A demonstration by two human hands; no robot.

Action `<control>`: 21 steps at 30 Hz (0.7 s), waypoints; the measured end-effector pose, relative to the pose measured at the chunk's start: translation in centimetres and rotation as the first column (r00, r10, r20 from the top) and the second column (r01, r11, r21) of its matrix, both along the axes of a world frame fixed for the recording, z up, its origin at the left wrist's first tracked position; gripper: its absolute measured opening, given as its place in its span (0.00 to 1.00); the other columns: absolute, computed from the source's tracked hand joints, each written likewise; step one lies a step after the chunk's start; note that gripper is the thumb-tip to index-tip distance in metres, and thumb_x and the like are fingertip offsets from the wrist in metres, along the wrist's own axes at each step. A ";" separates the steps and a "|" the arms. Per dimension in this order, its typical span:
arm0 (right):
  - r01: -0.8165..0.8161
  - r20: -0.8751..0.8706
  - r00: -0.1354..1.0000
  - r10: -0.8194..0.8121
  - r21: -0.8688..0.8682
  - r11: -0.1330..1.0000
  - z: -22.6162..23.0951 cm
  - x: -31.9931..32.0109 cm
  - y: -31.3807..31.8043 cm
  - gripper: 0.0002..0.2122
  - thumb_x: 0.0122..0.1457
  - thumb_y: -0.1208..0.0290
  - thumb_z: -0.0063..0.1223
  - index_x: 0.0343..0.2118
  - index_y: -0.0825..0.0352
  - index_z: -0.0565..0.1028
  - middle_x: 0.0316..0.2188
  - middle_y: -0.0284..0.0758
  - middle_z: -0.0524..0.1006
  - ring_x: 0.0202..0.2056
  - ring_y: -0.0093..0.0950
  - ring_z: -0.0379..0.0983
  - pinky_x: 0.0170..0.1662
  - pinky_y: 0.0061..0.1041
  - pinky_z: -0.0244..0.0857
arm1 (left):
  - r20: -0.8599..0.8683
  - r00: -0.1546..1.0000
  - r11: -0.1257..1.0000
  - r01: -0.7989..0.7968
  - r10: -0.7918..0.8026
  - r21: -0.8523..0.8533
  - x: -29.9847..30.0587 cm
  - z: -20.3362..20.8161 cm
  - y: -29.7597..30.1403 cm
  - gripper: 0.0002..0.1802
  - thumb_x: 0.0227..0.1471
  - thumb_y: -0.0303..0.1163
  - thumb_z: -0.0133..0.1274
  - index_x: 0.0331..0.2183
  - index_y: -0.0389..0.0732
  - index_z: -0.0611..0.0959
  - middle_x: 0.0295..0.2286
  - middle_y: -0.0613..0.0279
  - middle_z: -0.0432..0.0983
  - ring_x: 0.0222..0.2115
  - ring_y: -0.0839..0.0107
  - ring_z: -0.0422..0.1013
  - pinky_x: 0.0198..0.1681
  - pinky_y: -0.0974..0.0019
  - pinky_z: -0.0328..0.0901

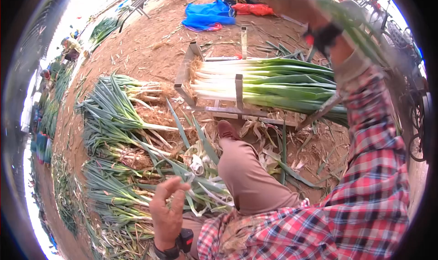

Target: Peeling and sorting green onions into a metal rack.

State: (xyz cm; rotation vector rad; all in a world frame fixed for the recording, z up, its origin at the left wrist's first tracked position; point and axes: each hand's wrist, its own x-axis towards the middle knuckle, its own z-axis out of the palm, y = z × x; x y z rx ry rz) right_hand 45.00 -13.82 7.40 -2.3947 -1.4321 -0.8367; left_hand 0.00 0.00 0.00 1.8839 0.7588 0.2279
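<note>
My right hand (286,3) is raised at the top edge, blurred and partly cut off. It appears closed on green onions (358,34), whose smeared green leaves trail past my wrist. Below that arm, a bundle of long green onions (278,75) lies in a metal frame (239,91). Their roots face the frame's left end plate, and the leaves stick out to the right under my forearm. My left hand (168,210) hovers low by my knee, fingers loosely bent and apart, with nothing in them. Beside it are heaps of unsorted green onions (112,109) with soil-covered roots.
Stripped leaves and peelings (205,169) litter the ground around my shoe (226,130). Blue plastic sheeting (210,14) and a red bag (252,9) lie beyond the frame. Bicycles (401,36) stand at the far right. Another person (70,48) is at the far left.
</note>
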 end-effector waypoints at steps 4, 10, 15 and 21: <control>-0.149 -0.392 0.915 0.093 -0.114 0.982 -19.7 4.9 -2.3 0.16 0.62 0.59 0.45 0.50 0.59 0.73 0.38 0.42 0.75 0.41 0.37 0.72 0.46 0.44 0.63 | -0.094 0.995 1.000 -0.015 0.014 -0.009 -1.4 -4.0 1.9 0.13 0.58 0.29 0.49 0.43 0.32 0.76 0.33 0.55 0.80 0.35 0.69 0.74 0.42 0.66 0.67; 0.013 -0.589 0.763 -0.268 -0.400 0.917 -28.8 3.1 -1.1 0.16 0.62 0.58 0.46 0.51 0.50 0.73 0.36 0.37 0.72 0.42 0.35 0.70 0.48 0.40 0.56 | -0.226 0.966 0.981 -0.152 0.123 -0.117 -1.4 -10.0 4.3 0.15 0.57 0.30 0.50 0.44 0.31 0.75 0.32 0.54 0.80 0.35 0.70 0.75 0.42 0.67 0.68; 0.004 -0.532 0.796 -0.289 -0.473 0.881 -32.2 2.5 2.4 0.16 0.58 0.62 0.51 0.49 0.51 0.75 0.34 0.37 0.71 0.42 0.34 0.69 0.47 0.38 0.56 | -0.265 0.954 0.971 -0.184 0.139 -0.154 -1.7 -11.6 5.0 0.15 0.59 0.30 0.48 0.45 0.30 0.73 0.34 0.55 0.79 0.35 0.75 0.72 0.41 0.72 0.65; -0.070 -0.541 0.837 -0.085 -0.260 0.963 -36.9 4.2 -0.2 0.15 0.47 0.67 0.59 0.41 0.55 0.79 0.35 0.39 0.73 0.41 0.41 0.70 0.43 0.38 0.64 | -0.178 0.971 0.957 -0.196 0.158 -0.216 -2.4 -14.1 3.5 0.14 0.56 0.29 0.52 0.42 0.32 0.77 0.31 0.54 0.80 0.33 0.69 0.76 0.39 0.67 0.68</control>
